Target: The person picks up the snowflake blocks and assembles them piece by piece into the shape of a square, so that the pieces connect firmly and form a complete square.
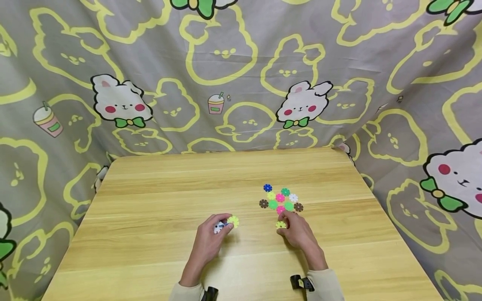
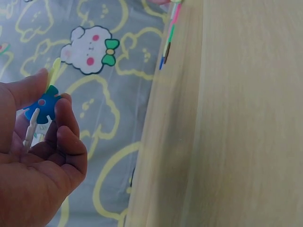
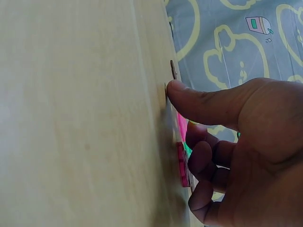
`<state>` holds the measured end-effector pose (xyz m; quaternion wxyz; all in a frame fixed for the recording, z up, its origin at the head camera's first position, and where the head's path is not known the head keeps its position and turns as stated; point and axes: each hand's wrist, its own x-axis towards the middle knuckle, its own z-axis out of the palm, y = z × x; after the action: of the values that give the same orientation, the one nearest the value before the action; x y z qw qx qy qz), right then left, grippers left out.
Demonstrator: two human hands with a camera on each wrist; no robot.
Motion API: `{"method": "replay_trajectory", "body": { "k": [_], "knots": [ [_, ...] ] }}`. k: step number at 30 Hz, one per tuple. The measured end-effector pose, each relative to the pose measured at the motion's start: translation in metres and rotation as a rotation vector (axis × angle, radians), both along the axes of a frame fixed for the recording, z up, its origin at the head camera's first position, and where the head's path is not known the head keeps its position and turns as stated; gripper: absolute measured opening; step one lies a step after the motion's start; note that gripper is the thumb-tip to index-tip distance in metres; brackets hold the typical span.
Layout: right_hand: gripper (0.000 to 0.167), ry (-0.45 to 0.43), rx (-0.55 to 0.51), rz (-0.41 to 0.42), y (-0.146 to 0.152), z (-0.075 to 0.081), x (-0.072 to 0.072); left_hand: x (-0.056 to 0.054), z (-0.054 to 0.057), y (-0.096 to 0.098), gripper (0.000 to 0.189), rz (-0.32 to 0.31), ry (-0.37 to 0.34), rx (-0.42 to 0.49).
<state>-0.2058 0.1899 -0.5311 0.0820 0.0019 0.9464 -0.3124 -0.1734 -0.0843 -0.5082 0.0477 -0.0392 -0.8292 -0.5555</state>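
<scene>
My left hand (image 1: 209,237) holds a small joined piece of notched plastic snowflake discs above the table. A yellow disc (image 1: 234,221) stands at its fingertips, a white disc (image 1: 217,228) nearer the palm, and a blue disc (image 2: 43,108) links between them in the left wrist view. On the right, my right hand (image 1: 299,230) is low over the tabletop, thumb and index finger at opposite edges of another yellow disc (image 1: 280,225). In the right wrist view the hand largely hides that disc. Just beyond the fingers lies a pink disc (image 1: 280,210), partly covered.
Loose discs lie in a cluster beyond my right hand, among them a blue one (image 1: 267,187), a white one (image 1: 293,197), a brown one (image 1: 263,203) and a green one (image 1: 288,206). The wooden table (image 1: 158,196) meets a patterned curtain (image 1: 241,121) at its far edge.
</scene>
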Motion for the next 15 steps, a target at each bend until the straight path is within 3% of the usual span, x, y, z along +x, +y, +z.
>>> {"method": "replay_trajectory", "body": {
  "k": [15],
  "knots": [
    [0.025, -0.020, -0.006, -0.007, -0.0009, 0.0028, 0.0032, 0.0001, -0.0002, -0.0009, 0.023, -0.010, 0.010, -0.009]
  ]
}}
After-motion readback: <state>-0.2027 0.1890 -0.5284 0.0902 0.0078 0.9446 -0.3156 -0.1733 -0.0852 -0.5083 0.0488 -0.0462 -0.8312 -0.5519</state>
